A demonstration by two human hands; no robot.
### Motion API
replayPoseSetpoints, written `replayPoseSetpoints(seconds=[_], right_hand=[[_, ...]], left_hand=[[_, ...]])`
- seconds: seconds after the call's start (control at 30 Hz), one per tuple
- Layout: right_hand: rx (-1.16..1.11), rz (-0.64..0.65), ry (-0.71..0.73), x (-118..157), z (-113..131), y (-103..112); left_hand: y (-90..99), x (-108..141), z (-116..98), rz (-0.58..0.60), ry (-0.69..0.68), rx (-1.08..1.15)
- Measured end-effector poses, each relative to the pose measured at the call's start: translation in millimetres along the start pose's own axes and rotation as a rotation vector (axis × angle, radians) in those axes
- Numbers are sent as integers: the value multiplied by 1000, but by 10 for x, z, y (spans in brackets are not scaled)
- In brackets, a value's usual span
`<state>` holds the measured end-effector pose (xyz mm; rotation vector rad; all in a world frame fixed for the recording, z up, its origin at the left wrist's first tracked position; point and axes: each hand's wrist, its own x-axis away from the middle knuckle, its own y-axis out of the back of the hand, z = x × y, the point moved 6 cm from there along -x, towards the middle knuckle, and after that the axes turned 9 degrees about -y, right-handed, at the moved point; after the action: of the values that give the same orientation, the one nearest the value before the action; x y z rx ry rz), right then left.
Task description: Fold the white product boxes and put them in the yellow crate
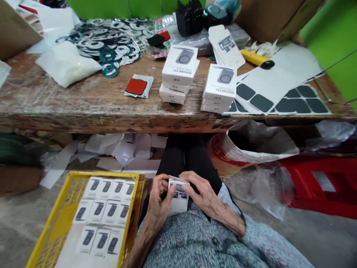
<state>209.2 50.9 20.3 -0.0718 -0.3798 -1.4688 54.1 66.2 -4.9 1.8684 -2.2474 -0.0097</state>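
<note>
You hold the box (178,199) in your lap, near of the desk (83,108): left hand (159,203) wrapped round its left side to steady it, right hand (202,191) curled over its far flap. It seems to stand upright, printed face toward you, crate (55,219) left.

A worn wooden table (83,108) spans the view beneath bright green walls (331,33). The grey concrete floor (320,238) lies below, with a red plastic stool (329,186) under the table's right edge.
</note>
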Motion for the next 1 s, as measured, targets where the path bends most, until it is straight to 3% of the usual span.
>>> replayPoseSetpoints(seconds=[0.07, 0.27, 0.43, 0.53, 0.63, 0.73, 0.87, 1.0], right_hand=[[168, 21, 88, -18, 60, 5], [245, 155, -62, -184, 84, 26], [318, 207, -98, -233, 169, 51], [356, 238, -81, -240, 203, 64], [327, 278, -79, -234, 165, 46], [222, 209, -91, -198, 64, 21], [225, 95, 46, -56, 12, -44], [335, 142, 167, 42, -19, -52]], left_hand=[[-1, -2, 9, -9, 2, 15], [-13, 34, 70, 93, 22, 30], [22, 32, 53, 96, -73, -4], [15, 37, 50, 156, -92, -36], [25, 50, 74, 198, -104, -43], [35, 71, 145, 206, -67, -20], [50, 95, 178, 145, -48, 14], [30, 71, 158, 135, 25, 66]])
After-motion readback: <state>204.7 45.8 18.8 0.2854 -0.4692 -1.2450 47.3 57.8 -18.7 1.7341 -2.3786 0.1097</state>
